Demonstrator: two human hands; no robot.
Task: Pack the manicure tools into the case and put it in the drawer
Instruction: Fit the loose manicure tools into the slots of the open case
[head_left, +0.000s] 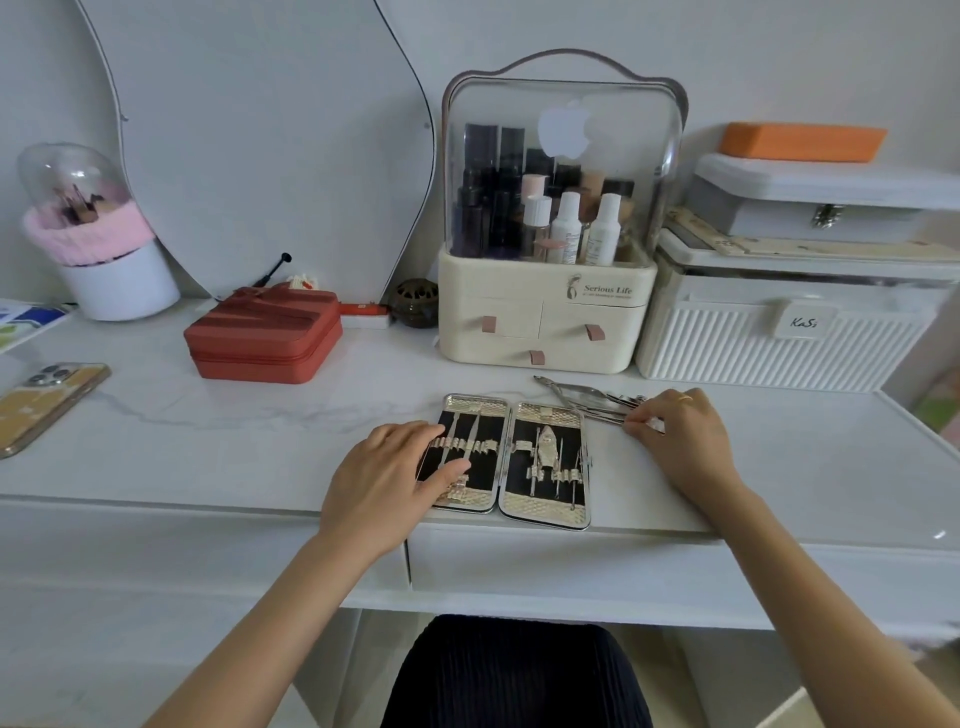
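An open manicure case (545, 512) with gold trim and black lining lies flat near the table's front edge. Several metal tools sit under its elastic loops in both halves. My left hand (387, 480) rests on the case's left half, fingers straight, thumb pressing the lining. To the right of the case a loose pile of metal manicure tools (587, 396), nippers among them, lies on the tabletop. My right hand (683, 441) pinches the near end of one thin tool in that pile. A shut drawer front (545, 564) runs below the table edge under the case.
A cream cosmetics organizer (545, 317) with small drawers stands behind the case. A white ribbed box (779, 338) is at right, a red zip pouch (265, 338) at left, a phone (47, 402) at far left, a brush holder (114, 280) beside the mirror.
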